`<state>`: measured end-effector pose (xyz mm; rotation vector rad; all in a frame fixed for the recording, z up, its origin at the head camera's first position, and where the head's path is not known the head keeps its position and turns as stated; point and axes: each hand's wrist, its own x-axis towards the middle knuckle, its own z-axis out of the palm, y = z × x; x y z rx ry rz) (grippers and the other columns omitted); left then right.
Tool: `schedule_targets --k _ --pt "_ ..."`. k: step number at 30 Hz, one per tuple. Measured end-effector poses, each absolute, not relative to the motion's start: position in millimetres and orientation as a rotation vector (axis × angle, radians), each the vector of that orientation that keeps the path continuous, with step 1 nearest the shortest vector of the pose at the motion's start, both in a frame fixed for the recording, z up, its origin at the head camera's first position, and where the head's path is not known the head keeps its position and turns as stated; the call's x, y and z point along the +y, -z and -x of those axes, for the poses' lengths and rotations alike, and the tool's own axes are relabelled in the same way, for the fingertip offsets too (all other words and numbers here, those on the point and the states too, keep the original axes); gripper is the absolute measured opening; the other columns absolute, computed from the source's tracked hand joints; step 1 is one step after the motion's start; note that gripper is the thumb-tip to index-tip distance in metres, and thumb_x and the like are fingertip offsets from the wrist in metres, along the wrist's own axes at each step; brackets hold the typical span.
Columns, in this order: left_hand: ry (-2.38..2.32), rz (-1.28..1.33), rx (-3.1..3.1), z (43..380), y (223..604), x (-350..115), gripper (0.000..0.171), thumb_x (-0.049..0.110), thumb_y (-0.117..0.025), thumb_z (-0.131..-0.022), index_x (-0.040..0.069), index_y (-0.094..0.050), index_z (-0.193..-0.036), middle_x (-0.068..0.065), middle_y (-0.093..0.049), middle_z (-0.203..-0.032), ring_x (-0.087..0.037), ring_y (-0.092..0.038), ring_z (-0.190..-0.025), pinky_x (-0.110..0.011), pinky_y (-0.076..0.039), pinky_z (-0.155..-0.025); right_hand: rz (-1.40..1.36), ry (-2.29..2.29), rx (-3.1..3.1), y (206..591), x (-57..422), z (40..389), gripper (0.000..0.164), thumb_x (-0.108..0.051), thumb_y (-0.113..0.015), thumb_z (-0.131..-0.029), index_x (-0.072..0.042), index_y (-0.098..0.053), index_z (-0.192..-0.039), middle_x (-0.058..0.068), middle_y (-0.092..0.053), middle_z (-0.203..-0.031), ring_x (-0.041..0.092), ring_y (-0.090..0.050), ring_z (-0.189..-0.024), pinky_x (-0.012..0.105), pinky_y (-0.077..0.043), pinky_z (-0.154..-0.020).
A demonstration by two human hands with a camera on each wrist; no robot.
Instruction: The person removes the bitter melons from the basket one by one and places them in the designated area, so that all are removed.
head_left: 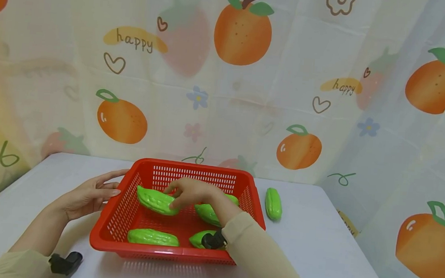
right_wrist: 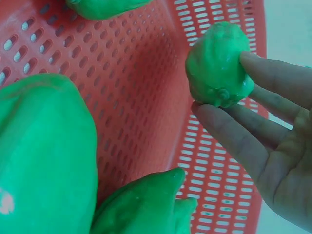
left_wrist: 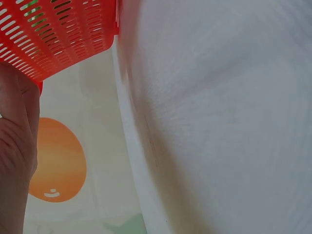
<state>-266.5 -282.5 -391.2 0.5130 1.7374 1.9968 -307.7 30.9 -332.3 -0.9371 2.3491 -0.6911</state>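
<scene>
My right hand [head_left: 194,193] reaches into a red plastic basket [head_left: 176,251] and pinches one end of a bright green bitter melon [head_left: 155,200]. From the right wrist view, thumb and fingers are on both sides of that bitter melon [right_wrist: 219,63], close to the slotted wall. My left hand [head_left: 88,194] touches the outside of the basket's left rim, its fingers fairly straight; the left wrist view shows only part of it. Inside the basket lie more bitter melons, one at the front left [head_left: 153,237], one at the front right [head_left: 199,239] and others partly hidden behind my right forearm.
Another bitter melon [head_left: 273,204] lies on the white tabletop [head_left: 309,233], right of the basket. A curtain [head_left: 226,95] printed with fruit hangs behind the table. Black wrist devices [head_left: 65,263] are strapped at both sleeves.
</scene>
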Motion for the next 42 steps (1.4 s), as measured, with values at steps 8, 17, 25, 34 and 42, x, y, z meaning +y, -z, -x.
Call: schedule_targets --k 8,17,25,34,42 --pt "-2.005 -0.533 1.702 267.0 392.8 -284.7 0.049 0.007 -0.041 -0.104 0.036 -0.038 -0.144 0.007 -0.068 -0.124 -0.012 -0.071 -0.106 -0.034 -0.060 -0.090 0.940 0.698 2.391 321.9 31.1 307.5 0.047 -0.017 -0.071 -0.089 -0.016 -0.059 -0.135 0.006 -0.065 -0.132 0.017 -0.065 -0.115 0.025 -0.055 -0.086" --pt "-1.998 -0.548 1.696 268.0 392.3 -284.5 0.049 0.006 -0.041 -0.104 0.035 -0.037 -0.144 0.007 -0.068 -0.124 -0.012 -0.070 -0.107 -0.034 -0.060 -0.090 0.931 0.779 2.368 314.7 40.2 310.3 0.047 -0.017 -0.070 -0.090 -0.013 -0.059 -0.136 0.009 -0.067 -0.127 0.017 -0.066 -0.108 0.024 -0.056 -0.080" --pt "-2.000 -0.566 1.677 267.8 391.8 -284.8 0.049 0.005 -0.040 -0.104 0.034 -0.038 -0.144 0.006 -0.069 -0.124 -0.012 -0.070 -0.107 -0.033 -0.060 -0.090 0.907 0.830 2.392 304.4 52.7 309.8 0.047 -0.018 -0.070 -0.091 -0.014 -0.058 -0.137 0.007 -0.064 -0.134 0.021 -0.067 -0.113 0.026 -0.057 -0.083" --pt "-1.997 -0.554 1.691 267.3 391.7 -284.8 0.049 0.005 -0.040 -0.104 0.036 -0.039 -0.143 0.007 -0.069 -0.123 -0.012 -0.071 -0.106 -0.034 -0.060 -0.089 0.842 0.940 2.343 295.7 64.8 308.3 0.050 -0.015 -0.067 -0.093 -0.013 -0.054 -0.141 0.012 -0.058 -0.141 0.022 -0.069 -0.114 0.029 -0.057 -0.093" --pt "-2.002 -0.572 1.676 266.5 391.0 -284.0 0.049 0.006 -0.040 -0.104 0.035 -0.039 -0.143 0.005 -0.069 -0.124 -0.014 -0.071 -0.106 -0.034 -0.060 -0.089 0.807 0.988 2.355 288.5 74.0 305.8 0.050 -0.019 -0.067 -0.094 -0.015 -0.053 -0.141 0.009 -0.052 -0.148 0.021 -0.061 -0.127 0.030 -0.056 -0.097"
